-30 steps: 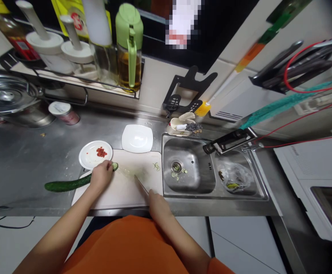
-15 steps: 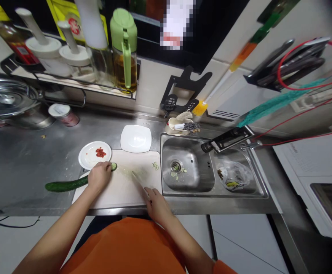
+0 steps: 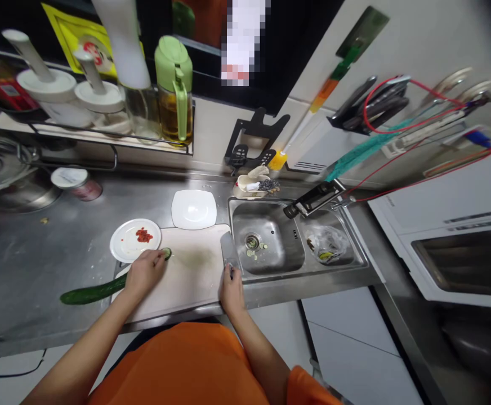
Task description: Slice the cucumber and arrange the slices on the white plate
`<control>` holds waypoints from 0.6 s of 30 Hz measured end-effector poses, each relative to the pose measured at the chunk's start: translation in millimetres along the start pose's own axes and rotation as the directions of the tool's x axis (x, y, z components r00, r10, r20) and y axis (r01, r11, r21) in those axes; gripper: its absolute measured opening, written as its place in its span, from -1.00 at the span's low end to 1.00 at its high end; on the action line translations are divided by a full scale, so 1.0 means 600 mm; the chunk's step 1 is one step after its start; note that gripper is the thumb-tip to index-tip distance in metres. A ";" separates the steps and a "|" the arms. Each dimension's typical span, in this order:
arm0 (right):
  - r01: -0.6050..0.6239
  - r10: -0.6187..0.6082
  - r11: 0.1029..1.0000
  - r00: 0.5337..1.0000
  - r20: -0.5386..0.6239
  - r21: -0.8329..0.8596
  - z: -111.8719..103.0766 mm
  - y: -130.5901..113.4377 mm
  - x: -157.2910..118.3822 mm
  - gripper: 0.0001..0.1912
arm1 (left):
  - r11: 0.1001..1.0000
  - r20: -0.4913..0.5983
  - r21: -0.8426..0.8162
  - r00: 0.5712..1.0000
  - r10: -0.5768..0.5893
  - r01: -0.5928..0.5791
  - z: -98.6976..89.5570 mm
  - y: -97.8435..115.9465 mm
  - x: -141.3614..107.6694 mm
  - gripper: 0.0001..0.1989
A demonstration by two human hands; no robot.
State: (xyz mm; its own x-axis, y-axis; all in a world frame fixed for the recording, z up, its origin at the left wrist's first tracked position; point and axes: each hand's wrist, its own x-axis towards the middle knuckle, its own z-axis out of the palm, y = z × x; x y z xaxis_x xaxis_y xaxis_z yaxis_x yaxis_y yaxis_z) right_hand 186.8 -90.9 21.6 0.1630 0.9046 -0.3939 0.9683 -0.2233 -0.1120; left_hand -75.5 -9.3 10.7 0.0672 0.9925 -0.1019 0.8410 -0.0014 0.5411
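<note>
My left hand (image 3: pixel 146 274) is closed around a long green cucumber (image 3: pixel 91 293). Its cut end shows just past my fingers, over the white cutting board (image 3: pixel 182 287), and the other end reaches left over the steel counter. In my right hand (image 3: pixel 232 291) is a kitchen knife (image 3: pixel 231 250), gripped by the handle. The broad blade lies at the board's right edge, beside the sink. Behind my left hand is a round white plate (image 3: pixel 121 243) with chopped red pieces (image 3: pixel 144 234) on it. A square white plate (image 3: pixel 193 209) stands at the board's back edge.
Right of the board is a steel sink (image 3: pixel 285 247) with pale green slices by its drain. A clear plastic bag (image 3: pixel 330 244) lies in the second basin. At the back left are a lidded pot (image 3: pixel 26 188), a can (image 3: pixel 76 184) and a shelf with an oil bottle (image 3: pixel 173 95).
My right hand and the knife have moved from mid-board to its right edge. The green scraps at that side no longer show on the board. My left hand still holds the cucumber.
</note>
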 end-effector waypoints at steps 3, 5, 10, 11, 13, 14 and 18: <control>-0.017 0.017 0.999 1.000 0.000 -0.037 -0.001 -0.010 0.004 -0.40 | 1.000 -0.004 -0.012 1.000 0.016 -0.016 -0.006 -0.009 -0.001 -0.71; -0.037 0.037 0.998 0.999 -0.007 -0.057 -0.002 -0.015 0.004 -0.40 | 0.999 -0.009 -0.027 1.000 0.022 -0.022 -0.011 -0.016 0.000 -0.71; -0.049 0.043 0.994 0.997 -0.059 -0.098 -0.001 -0.026 0.000 -0.42 | 0.996 -0.026 -0.076 0.999 0.044 -0.046 -0.024 -0.023 0.011 -0.71; -0.050 0.044 0.994 0.997 -0.063 -0.101 -0.002 -0.028 -0.001 -0.42 | 0.996 -0.029 -0.082 0.999 0.041 -0.043 -0.027 -0.021 0.015 -0.72; -0.063 0.058 0.993 0.997 -0.057 -0.101 -0.004 -0.032 -0.003 -0.43 | 0.996 -0.022 -0.083 0.999 0.023 -0.025 -0.030 -0.014 0.025 -0.73; -0.073 0.068 0.992 0.996 -0.050 -0.099 -0.007 -0.034 -0.004 -0.44 | 0.997 -0.013 -0.081 1.000 0.010 -0.011 -0.031 -0.009 0.032 -0.73; -0.107 0.103 0.992 0.993 -0.058 -0.065 -0.024 -0.038 0.007 -0.53 | 0.995 0.015 -0.066 0.997 -0.076 0.077 -0.027 0.013 0.075 -0.66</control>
State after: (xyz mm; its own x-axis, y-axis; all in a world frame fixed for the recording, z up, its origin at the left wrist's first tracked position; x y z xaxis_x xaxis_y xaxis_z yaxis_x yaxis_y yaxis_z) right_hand 168.0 -76.9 36.0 0.2729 0.8962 -0.3498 0.9556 -0.2946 -0.0092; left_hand -74.5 37.6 23.6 0.0109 0.9877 -0.1557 0.8065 0.0833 0.5853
